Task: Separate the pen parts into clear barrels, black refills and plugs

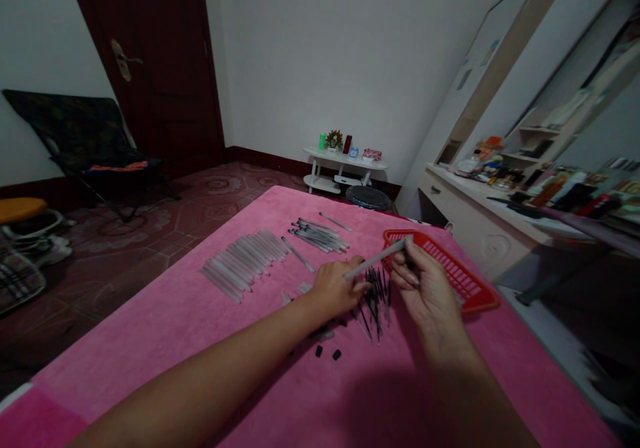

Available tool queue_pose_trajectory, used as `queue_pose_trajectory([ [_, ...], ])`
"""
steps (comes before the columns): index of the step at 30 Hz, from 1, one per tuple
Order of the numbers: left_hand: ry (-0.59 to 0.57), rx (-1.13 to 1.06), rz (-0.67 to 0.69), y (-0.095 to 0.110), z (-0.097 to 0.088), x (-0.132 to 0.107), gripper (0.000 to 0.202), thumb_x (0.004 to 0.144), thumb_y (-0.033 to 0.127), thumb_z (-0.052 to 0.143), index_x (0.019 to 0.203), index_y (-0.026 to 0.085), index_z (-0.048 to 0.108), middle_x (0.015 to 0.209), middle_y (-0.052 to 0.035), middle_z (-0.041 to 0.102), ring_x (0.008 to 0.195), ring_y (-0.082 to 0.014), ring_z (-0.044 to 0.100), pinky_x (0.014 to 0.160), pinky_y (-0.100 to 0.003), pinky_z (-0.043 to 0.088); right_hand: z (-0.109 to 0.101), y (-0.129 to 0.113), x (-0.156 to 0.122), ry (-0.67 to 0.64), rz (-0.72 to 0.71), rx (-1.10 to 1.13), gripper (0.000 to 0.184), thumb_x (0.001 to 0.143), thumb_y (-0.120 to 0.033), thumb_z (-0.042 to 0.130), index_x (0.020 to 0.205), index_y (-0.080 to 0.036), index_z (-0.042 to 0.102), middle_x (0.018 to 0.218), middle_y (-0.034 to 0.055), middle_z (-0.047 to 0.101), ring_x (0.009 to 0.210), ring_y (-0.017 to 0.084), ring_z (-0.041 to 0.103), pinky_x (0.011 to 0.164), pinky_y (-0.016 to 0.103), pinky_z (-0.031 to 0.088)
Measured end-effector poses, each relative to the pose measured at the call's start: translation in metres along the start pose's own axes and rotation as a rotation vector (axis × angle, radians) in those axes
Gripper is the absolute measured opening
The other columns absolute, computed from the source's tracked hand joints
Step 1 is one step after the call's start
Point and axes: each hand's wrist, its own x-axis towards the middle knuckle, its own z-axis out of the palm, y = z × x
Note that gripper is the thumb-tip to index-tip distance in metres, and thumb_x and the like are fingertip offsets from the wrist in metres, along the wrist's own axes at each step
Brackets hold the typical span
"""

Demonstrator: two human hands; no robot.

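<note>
My right hand (423,281) is closed on a translucent pen barrel (376,257), pinched at its upper end and slanting down to the left. Low over the pink cloth, my left hand (336,289) has its fingers curled at a pile of thin black pen refills (375,301); what its fingertips grip, if anything, is hidden. Clear pen barrels (245,261) lie in a row to the left. Beyond my left hand are several pens with dark refills inside (317,235). Two small black caps (327,353) lie nearer me, and small clear pieces are partly covered by my left forearm.
A red plastic basket (480,301) stands right behind my right hand. The pink-covered table (165,348) carries everything. A dresser with bottles (480,198) is on the right, a low white stand (320,155) at the wall, a folding chair (95,135) at left.
</note>
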Motion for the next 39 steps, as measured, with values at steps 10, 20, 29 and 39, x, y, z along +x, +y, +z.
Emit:
queue_pose_trajectory([
  [10, -0.277, -1.262, -0.289, -0.026, -0.045, -0.008, 0.056, 0.087, 0.056, 0.035, 0.109, 0.011, 0.061, 0.092, -0.0139, 0.068, 0.069, -0.0183, 0.065, 0.063, -0.031, 0.050, 0.012, 0.032, -0.011, -0.026, -0.050, -0.189, 0.023, 0.069, -0.033, 0.072, 0.068, -0.015, 0.058, 0.055, -0.0061, 0.046, 0.038, 0.000, 0.023, 0.034, 0.015, 0.015],
  [20, 0.020, -0.253, 0.074, -0.038, -0.076, -0.046, 0.024, 0.084, 0.022, 0.052, 0.101, 0.020, 0.069, 0.087, -0.0045, 0.069, 0.080, -0.0174, 0.061, 0.070, -0.027, 0.044, 0.020, 0.070, -0.026, -0.249, 0.044, -0.577, 0.042, 0.082, -0.055, 0.052, 0.065, -0.017, 0.051, 0.049, -0.0067, 0.038, 0.040, 0.005, 0.024, 0.038, 0.020, 0.017],
  [29, -0.222, 0.327, 0.394, -0.045, -0.087, -0.082, 0.015, 0.074, 0.018, 0.056, 0.089, 0.018, 0.058, 0.081, -0.0049, 0.064, 0.069, -0.0187, 0.057, 0.057, -0.027, 0.039, 0.029, 0.059, -0.043, -0.749, 0.417, -0.657, 0.038, 0.085, -0.046, 0.048, 0.060, -0.020, 0.039, 0.051, -0.0080, 0.028, 0.044, 0.006, 0.021, 0.043, 0.020, 0.018],
  [39, -0.518, -0.285, -0.037, -0.082, -0.108, -0.078, 0.035, 0.088, 0.037, 0.040, 0.062, 0.017, 0.053, 0.055, 0.0014, 0.051, 0.050, -0.0104, 0.044, 0.051, -0.022, 0.029, 0.041, 0.058, -0.058, -0.765, -0.381, -1.661, 0.015, 0.085, -0.017, 0.047, 0.081, -0.020, 0.062, 0.072, 0.0043, 0.068, 0.064, 0.016, 0.058, 0.055, 0.028, 0.022],
])
